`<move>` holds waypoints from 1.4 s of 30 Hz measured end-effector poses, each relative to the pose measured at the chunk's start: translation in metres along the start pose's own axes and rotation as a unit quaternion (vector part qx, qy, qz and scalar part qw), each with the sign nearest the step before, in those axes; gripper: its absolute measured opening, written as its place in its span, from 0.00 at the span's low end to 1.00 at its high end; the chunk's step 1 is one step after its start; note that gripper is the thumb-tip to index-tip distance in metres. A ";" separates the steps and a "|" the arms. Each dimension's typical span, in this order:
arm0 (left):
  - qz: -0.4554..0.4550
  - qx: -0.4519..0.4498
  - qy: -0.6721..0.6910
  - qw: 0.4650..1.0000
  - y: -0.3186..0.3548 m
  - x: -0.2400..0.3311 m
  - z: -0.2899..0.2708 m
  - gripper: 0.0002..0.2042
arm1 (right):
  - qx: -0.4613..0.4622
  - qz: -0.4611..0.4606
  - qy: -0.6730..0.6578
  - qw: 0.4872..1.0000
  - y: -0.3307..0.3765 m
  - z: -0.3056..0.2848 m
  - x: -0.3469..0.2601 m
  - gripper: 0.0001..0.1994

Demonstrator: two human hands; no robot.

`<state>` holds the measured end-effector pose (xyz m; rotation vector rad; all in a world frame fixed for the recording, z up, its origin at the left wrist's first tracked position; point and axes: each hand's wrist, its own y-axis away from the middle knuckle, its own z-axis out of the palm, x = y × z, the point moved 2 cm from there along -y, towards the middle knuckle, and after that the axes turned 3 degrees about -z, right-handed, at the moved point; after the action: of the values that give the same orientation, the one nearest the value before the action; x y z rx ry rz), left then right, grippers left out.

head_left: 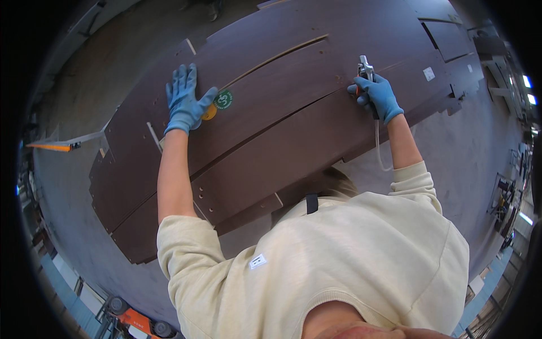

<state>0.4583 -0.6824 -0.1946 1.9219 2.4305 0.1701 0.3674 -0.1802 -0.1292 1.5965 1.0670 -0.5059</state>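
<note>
Dk brn panels [293,147]; lt blu gloves [183,107]; crm sweatshirt [350,248].

Head-worn fisheye, looking steeply down, brown panels [282,152] near

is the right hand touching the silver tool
Touching: the head view shows the gloved right hand wrapped around the lower part of the silver tool, whose metal top sticks out above the fingers.

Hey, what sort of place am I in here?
Probably a workshop or factory: large brown panels lie before you, your gloved right hand holds a silver tool with a tube, and an orange wheeled machine stands at the picture's lower left.
</note>
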 end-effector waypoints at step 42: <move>0.097 -0.045 0.028 0.994 0.085 0.149 0.000 0.70 | 0.065 -0.131 0.701 0.697 0.019 -0.066 -0.094 0.16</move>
<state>0.5055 -0.5180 -0.1792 2.1382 2.2239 0.3379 0.3226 -0.1543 -0.0247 1.8802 2.4345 0.7017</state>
